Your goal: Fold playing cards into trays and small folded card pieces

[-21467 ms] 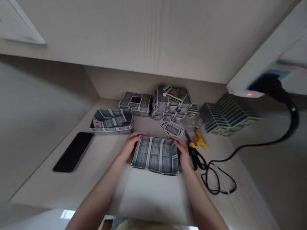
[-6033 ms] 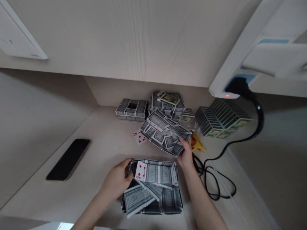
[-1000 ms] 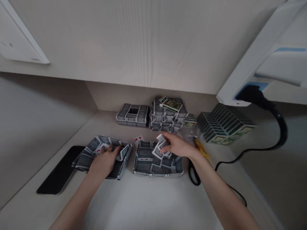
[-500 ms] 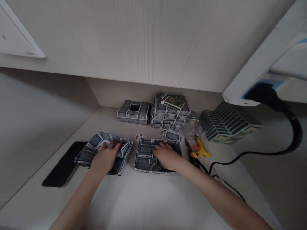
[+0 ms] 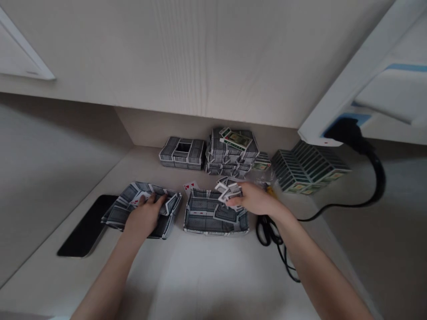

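Observation:
My left hand (image 5: pixel 143 218) rests with fingers apart inside the left open box (image 5: pixel 171 226), which is built from grey-backed playing cards. Its fingertips touch the box's inner part, and a card with red pips (image 5: pixel 136 198) shows beside them. My right hand (image 5: pixel 255 198) is closed on several folded playing cards (image 5: pixel 227 191) over the back right of a second open card box (image 5: pixel 199 224). A grey-backed card (image 5: pixel 223 213) lies in that box, below the hand. Just behind the box lies a red-pipped card (image 5: pixel 190 186).
Card boxes stand at the back: one with a window (image 5: pixel 182 161) and a stack (image 5: pixel 230 155) topped by a green carton (image 5: pixel 237 141). Green card packs (image 5: pixel 302 171) sit at right. Black scissors (image 5: pixel 265 231), a cable (image 5: pixel 290 266) and partly hidden yellow tool (image 5: pixel 271 191) lie nearby; phone (image 5: pixel 85 231) left.
My right hand has lifted out of the right box and moved up and right, now holding folded cards. My left hand has stayed in the left box. The view has shifted slightly.

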A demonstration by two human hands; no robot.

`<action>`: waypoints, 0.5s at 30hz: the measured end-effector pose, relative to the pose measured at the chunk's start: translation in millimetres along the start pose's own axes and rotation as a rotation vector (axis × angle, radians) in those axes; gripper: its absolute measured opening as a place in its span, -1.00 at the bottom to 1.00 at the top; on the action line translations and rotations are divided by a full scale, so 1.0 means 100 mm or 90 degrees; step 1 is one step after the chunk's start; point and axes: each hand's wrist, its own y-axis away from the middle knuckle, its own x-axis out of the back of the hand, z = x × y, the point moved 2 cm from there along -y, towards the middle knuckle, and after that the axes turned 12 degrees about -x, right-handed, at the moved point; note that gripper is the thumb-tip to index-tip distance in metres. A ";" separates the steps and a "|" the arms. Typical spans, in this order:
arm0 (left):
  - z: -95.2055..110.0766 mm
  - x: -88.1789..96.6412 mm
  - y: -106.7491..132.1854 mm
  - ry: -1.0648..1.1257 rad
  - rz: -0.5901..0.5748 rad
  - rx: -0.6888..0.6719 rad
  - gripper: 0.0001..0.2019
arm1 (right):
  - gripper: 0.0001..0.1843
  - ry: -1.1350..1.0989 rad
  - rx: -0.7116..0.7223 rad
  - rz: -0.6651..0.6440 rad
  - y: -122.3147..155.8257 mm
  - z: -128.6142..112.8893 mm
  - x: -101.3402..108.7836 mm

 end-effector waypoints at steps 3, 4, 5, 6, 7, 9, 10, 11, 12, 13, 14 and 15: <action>0.01 0.02 0.01 0.009 0.010 0.000 -0.45 | -0.77 0.115 -0.043 -0.006 0.00 -0.02 -0.24; 0.02 0.03 0.01 0.011 0.013 -0.002 -0.45 | -0.78 0.144 -0.027 -0.004 -0.01 -0.04 -0.31; 0.02 0.04 0.01 0.011 0.012 -0.002 -0.45 | -0.81 0.152 -0.023 -0.006 -0.01 -0.06 -0.36; 0.02 0.04 0.01 0.010 0.008 0.000 -0.44 | -0.82 0.134 -0.033 0.005 -0.01 -0.06 -0.37; 0.03 0.05 0.01 0.007 0.004 0.002 -0.44 | -0.82 0.095 -0.047 0.031 -0.01 -0.06 -0.36; 0.04 0.05 0.01 -0.005 0.000 0.008 -0.44 | -0.78 -0.018 -0.061 0.116 0.02 -0.02 -0.24; 0.05 0.06 0.01 -0.010 0.000 0.007 -0.44 | -0.75 -0.068 -0.055 0.168 0.05 0.02 -0.16; 0.06 0.06 0.01 -0.016 0.002 0.005 -0.45 | -0.73 -0.113 -0.048 0.207 0.08 0.06 -0.08; 0.07 0.07 0.01 -0.021 0.005 0.004 -0.45 | -0.72 -0.157 -0.046 0.244 0.11 0.11 -0.02; 0.08 0.08 0.01 -0.025 0.006 0.005 -0.46 | -0.72 -0.200 -0.048 0.286 0.15 0.17 0.04; 0.08 0.09 0.01 -0.027 0.005 0.004 -0.46 | -0.71 -0.235 -0.054 0.306 0.18 0.23 0.07; 0.08 0.11 0.01 -0.024 0.002 0.001 -0.46 | -0.71 -0.269 -0.063 0.321 0.22 0.29 0.08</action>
